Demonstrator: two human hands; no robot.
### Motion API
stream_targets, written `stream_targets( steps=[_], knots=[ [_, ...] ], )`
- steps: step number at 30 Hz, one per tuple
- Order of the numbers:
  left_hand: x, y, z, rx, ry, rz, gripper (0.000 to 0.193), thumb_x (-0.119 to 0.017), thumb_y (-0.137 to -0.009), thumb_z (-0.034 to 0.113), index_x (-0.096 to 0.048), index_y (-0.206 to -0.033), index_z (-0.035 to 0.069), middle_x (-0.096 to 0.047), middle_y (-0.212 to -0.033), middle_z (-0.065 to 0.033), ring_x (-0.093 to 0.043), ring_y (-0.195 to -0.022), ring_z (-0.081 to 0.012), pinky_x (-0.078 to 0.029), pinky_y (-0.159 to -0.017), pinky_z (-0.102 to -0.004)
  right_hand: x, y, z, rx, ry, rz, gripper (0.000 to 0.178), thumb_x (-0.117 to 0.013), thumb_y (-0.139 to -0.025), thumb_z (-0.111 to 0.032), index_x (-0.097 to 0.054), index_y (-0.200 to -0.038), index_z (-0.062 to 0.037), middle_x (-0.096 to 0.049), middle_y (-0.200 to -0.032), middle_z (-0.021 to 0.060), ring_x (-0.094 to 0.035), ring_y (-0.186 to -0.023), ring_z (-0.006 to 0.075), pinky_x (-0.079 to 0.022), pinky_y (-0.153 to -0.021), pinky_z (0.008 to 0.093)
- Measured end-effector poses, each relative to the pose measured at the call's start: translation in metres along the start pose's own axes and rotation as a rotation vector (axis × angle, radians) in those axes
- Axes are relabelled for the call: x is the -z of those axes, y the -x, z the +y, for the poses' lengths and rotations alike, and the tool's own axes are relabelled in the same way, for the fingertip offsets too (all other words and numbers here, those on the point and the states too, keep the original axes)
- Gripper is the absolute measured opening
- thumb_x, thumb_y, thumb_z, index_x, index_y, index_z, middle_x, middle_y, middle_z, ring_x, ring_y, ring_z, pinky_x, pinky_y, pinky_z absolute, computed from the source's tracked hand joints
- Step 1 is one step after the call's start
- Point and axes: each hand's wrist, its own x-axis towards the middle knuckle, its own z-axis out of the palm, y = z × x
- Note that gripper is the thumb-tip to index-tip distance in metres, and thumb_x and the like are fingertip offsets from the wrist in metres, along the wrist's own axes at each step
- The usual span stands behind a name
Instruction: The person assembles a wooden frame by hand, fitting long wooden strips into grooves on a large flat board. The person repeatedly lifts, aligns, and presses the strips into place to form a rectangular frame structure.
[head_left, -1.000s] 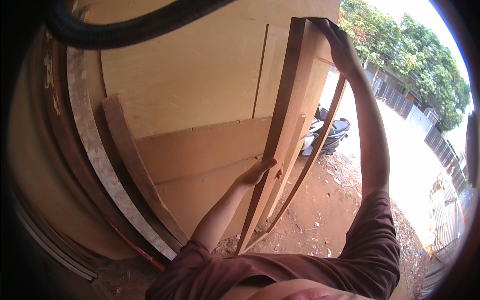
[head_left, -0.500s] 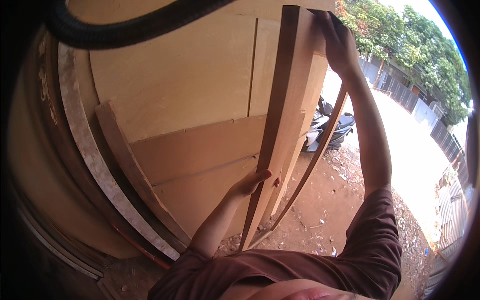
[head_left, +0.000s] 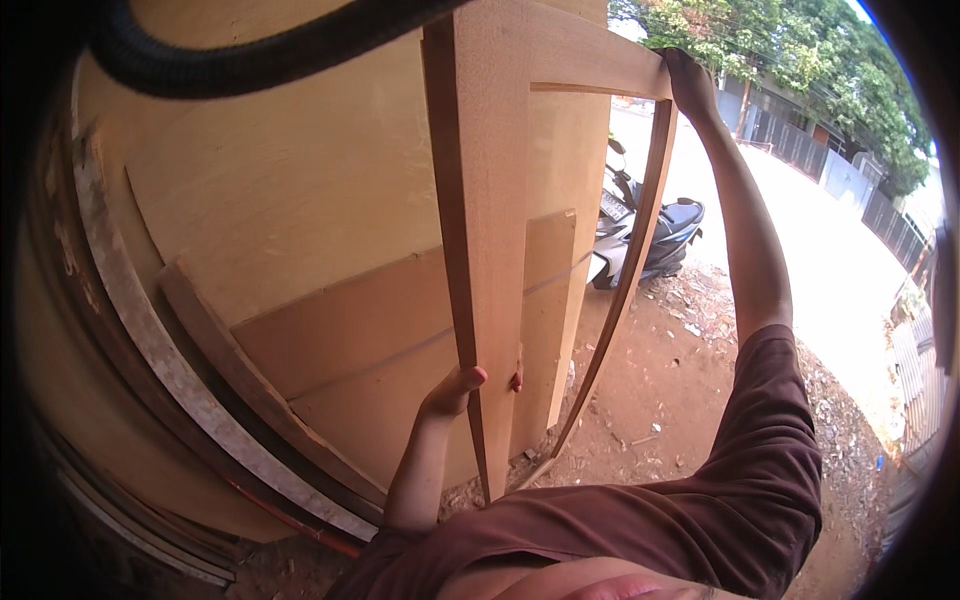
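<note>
A tall, bare wooden frame (head_left: 494, 200), like a door or window frame, stands upright before me. It has a broad left upright, a top rail and a thinner right upright, with an open middle. My left hand (head_left: 455, 392) is wrapped round the broad upright low down; the thumb lies on its near edge and fingertips show at the far side. My right hand (head_left: 690, 85) is closed over the frame's upper right corner, with its fingers partly hidden behind the wood.
Large plywood sheets (head_left: 300, 200) lean on the left, with several boards (head_left: 240, 350) and timber strips beside them. Beyond the frame stands a parked motor scooter (head_left: 660, 235). Reddish dirt ground (head_left: 640, 400) with litter lies to the right, near corrugated sheets (head_left: 910, 370).
The frame has turned, so its top rail and open middle now show widely. Its broad upright and my left hand have shifted left; my right hand has moved slightly down at the corner.
</note>
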Motion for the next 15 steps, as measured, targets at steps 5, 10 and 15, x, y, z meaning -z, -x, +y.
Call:
stream_targets(
  steps=[5, 10, 15],
  knots=[
    [-0.007, -0.001, 0.004, -0.029, 0.048, 0.065, 0.094, -0.071, -0.070, 0.086, -0.057, -0.109, 0.001, -0.062, -0.089, -0.0114, -0.066, -0.082, -0.0238, -0.051, -0.072, -0.0364, 0.019, 0.012, -0.084, 0.231, -0.429, 0.071, 0.025, -0.056, -0.100, -0.025, -0.071, -0.116, -0.0123, -0.073, -0.090, 0.0129, -0.070, -0.079, 0.0310, -0.056, -0.073, 0.0409],
    [-0.014, -0.005, 0.004, -0.021, 0.067, 0.067, 0.093, -0.073, -0.070, 0.085, -0.057, -0.106, 0.001, -0.062, -0.083, -0.0130, -0.066, -0.081, -0.0262, -0.051, -0.071, -0.0376, -0.018, 0.011, -0.032, 0.242, -0.353, 0.006, 0.038, -0.053, -0.105, -0.034, -0.071, -0.102, -0.0007, -0.062, -0.064, 0.0192, -0.058, -0.056, 0.0331, -0.049, -0.061, 0.0429],
    [-0.015, -0.011, 0.000, -0.037, 0.069, 0.052, 0.093, -0.075, -0.069, 0.084, -0.058, -0.107, 0.002, -0.063, -0.084, -0.0141, -0.065, -0.079, -0.0265, -0.050, -0.071, -0.0379, -0.044, -0.015, 0.094, 0.056, -0.698, 0.110, 0.034, -0.051, -0.102, -0.023, -0.078, -0.111, -0.0032, -0.078, -0.098, 0.0083, -0.071, -0.087, 0.0140, -0.053, -0.086, 0.0318]
  ],
)
